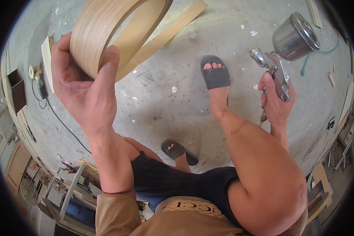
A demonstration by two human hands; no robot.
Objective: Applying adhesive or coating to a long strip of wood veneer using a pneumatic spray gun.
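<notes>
My left hand (84,96) is closed around the lower part of a coil of wood veneer edge banding (91,37), its thumb on the inner side and its fingers behind. The coil's top runs out of view. A pale strip of the banding (172,32) slants away to the upper right. On the right, my right hand (278,104) grips the handle of a silver spray gun (277,70). Its metal cup (293,37) sits on top, tilted to the right, and the nozzle points to the left. A hose fitting (263,116) shows below the hand.
My sandalled feet (216,78) stand on a paint-spotted concrete floor (165,114). At the left lie a corded tool (38,80) and a dark open box (17,90). A green hose (314,55) trails behind the cup. Cluttered shelving (67,192) stands at the lower left.
</notes>
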